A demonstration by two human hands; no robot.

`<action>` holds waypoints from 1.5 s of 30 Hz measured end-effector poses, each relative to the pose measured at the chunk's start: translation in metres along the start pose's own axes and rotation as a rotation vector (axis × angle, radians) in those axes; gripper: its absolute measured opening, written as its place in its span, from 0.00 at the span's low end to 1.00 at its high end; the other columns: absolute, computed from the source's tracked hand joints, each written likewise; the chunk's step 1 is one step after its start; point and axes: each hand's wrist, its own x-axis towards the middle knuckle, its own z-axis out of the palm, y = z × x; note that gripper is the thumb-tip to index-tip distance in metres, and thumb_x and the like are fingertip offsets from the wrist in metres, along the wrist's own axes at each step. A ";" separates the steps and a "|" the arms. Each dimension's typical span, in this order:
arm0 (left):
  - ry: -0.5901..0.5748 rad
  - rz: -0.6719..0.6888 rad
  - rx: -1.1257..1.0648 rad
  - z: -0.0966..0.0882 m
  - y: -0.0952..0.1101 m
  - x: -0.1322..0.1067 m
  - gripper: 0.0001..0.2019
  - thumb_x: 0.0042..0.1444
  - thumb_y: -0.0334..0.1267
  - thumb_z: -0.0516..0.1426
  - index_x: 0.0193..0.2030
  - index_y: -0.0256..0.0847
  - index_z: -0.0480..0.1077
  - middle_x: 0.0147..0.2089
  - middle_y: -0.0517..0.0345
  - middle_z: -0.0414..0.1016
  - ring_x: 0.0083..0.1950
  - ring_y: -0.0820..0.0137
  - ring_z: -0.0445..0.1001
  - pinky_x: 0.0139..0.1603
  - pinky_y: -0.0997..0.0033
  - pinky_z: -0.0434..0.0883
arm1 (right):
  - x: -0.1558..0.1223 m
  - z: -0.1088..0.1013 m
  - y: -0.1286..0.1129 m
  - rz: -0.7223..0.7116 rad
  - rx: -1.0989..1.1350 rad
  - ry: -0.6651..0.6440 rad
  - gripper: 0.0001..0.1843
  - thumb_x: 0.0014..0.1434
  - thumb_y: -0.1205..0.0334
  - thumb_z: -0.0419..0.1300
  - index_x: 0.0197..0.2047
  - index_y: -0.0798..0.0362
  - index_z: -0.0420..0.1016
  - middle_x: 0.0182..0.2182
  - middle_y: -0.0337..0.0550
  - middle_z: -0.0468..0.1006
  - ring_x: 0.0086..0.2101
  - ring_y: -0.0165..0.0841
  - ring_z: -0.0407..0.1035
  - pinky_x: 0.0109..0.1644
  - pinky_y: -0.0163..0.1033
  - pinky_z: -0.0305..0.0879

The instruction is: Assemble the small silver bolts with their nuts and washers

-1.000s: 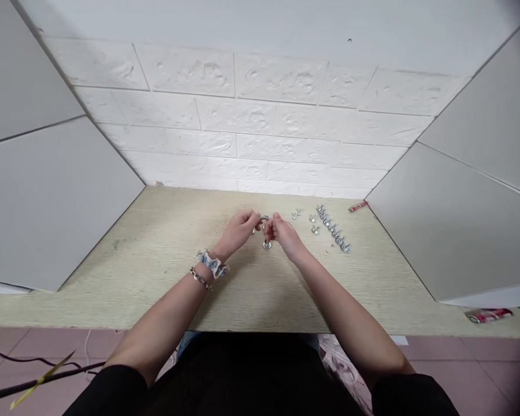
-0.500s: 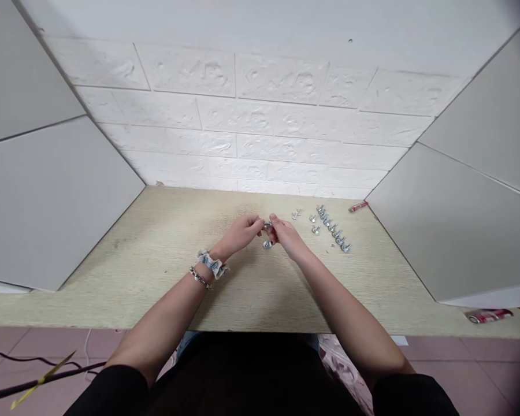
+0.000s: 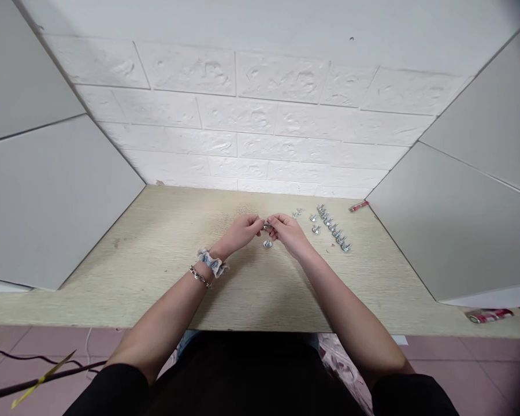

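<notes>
The person's left forearm (image 3: pixel 177 309) points between one and two o'clock, the right forearm (image 3: pixel 340 294) between ten and eleven. The left hand (image 3: pixel 241 230) and right hand (image 3: pixel 288 233) nearly meet, each closed in a pinch.

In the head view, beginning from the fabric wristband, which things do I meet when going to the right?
Fabric wristband, left hand, small held metal piece, right hand, row of metal pieces, far red cylinder, near red cylinder.

Bolt row (image 3: pixel 333 227) on tabletop (image 3: pixel 251 294), lone bolt (image 3: pixel 267 244) leftward, wall (image 3: pixel 260 118) behind
</notes>
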 end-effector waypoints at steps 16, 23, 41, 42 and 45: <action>0.066 -0.067 -0.123 0.000 -0.004 0.004 0.14 0.52 0.42 0.49 0.20 0.37 0.65 0.21 0.60 0.66 0.27 0.73 0.65 0.32 0.72 0.63 | -0.003 0.005 -0.006 -0.203 0.009 0.051 0.18 0.37 0.60 0.66 0.32 0.52 0.66 0.30 0.36 0.72 0.32 0.28 0.67 0.41 0.36 0.64; 0.023 -0.152 -0.400 0.001 -0.002 0.003 0.13 0.51 0.39 0.50 0.19 0.37 0.62 0.21 0.59 0.64 0.24 0.76 0.62 0.29 0.74 0.64 | -0.009 0.008 -0.007 -0.293 -0.090 0.043 0.11 0.43 0.64 0.62 0.33 0.51 0.67 0.32 0.37 0.73 0.34 0.29 0.68 0.40 0.36 0.66; -0.040 -0.387 -0.821 -0.002 0.004 -0.002 0.13 0.53 0.34 0.52 0.19 0.38 0.57 0.18 0.67 0.48 0.19 0.82 0.48 0.23 0.79 0.63 | -0.018 0.007 0.001 -1.113 -0.916 0.003 0.14 0.61 0.70 0.47 0.35 0.48 0.73 0.37 0.44 0.76 0.43 0.34 0.68 0.50 0.44 0.66; -0.043 -0.392 -0.836 -0.002 0.004 -0.002 0.13 0.53 0.34 0.52 0.19 0.38 0.57 0.18 0.67 0.48 0.19 0.82 0.47 0.23 0.79 0.63 | -0.018 0.007 0.001 -1.106 -0.908 0.001 0.14 0.61 0.70 0.48 0.36 0.48 0.73 0.38 0.44 0.76 0.44 0.34 0.68 0.51 0.44 0.66; -0.041 -0.394 -0.875 -0.002 0.002 0.000 0.12 0.53 0.35 0.52 0.20 0.38 0.58 0.18 0.66 0.51 0.19 0.81 0.48 0.23 0.79 0.63 | -0.018 0.007 0.002 -1.077 -0.868 0.016 0.14 0.61 0.70 0.47 0.38 0.48 0.73 0.40 0.44 0.76 0.45 0.34 0.68 0.52 0.45 0.66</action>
